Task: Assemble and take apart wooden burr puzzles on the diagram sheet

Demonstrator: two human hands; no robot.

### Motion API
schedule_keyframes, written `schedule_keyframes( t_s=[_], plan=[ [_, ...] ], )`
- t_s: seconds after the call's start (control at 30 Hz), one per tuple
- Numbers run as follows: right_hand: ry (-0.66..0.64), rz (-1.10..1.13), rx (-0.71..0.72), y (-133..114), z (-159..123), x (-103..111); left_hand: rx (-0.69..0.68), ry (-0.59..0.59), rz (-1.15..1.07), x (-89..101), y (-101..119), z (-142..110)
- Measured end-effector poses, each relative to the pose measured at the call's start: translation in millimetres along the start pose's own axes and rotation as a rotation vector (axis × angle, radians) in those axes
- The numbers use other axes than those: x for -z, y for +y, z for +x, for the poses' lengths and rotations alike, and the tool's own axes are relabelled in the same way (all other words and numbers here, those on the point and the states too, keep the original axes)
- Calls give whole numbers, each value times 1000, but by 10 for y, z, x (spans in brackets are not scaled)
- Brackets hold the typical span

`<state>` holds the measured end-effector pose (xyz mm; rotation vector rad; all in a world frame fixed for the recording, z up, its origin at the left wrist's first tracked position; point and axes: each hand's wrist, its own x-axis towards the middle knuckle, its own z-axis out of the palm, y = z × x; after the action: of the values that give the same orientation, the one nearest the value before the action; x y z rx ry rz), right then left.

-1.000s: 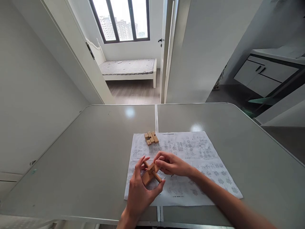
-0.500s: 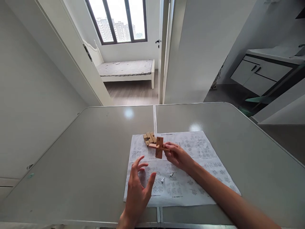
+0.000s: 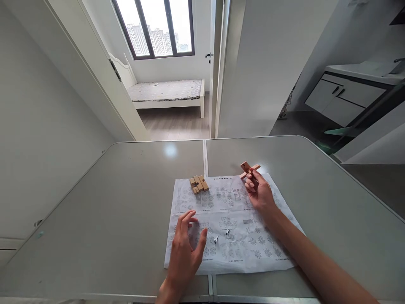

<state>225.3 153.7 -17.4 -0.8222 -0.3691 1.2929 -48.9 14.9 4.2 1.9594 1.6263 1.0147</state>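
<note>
My right hand (image 3: 260, 193) pinches a few interlocked wooden puzzle pieces (image 3: 245, 167) over the far right edge of a printed instruction sheet (image 3: 221, 264). One piece carries a dark mark like a numeral. My left hand (image 3: 186, 245) hovers over the left part of the sheet, fingers apart and curved, with nothing in it. Several more wooden puzzle pieces (image 3: 199, 184) lie side by side at the sheet's far left. Two small crumpled silvery-white bits (image 3: 216, 240) rest on the sheet near my left thumb.
The sheet lies on a grey table (image 3: 104, 219) with a metal seam down its middle. Beyond the table stand a wall and a doorway to a room with a bed (image 3: 167, 90). A white cabinet (image 3: 344, 97) is at the far right.
My right hand has carried the joined wooden pieces away to the right and farther off, turning them. My left hand has hardly moved.
</note>
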Motion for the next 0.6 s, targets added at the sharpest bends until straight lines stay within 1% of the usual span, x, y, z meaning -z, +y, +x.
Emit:
schedule_keyframes(
  t_s=[0.2,0.4,0.5,0.53,0.6],
  plan=[
    [44,-26,43,-58,3,-3,-11,-12,12,-5,14,13],
    [20,-140,89,-43,-142,-98,-9,-8,5,11,44,22],
    [-66,-279,130,17,-259,-169,-14,-10,10,17,53,31],
    [-150,-410,170,45,-300,-193,-16,-14,11,17,56,33],
    [-269,-521,166,106,-376,-236,-17,-27,10,17,60,35]
  ],
)
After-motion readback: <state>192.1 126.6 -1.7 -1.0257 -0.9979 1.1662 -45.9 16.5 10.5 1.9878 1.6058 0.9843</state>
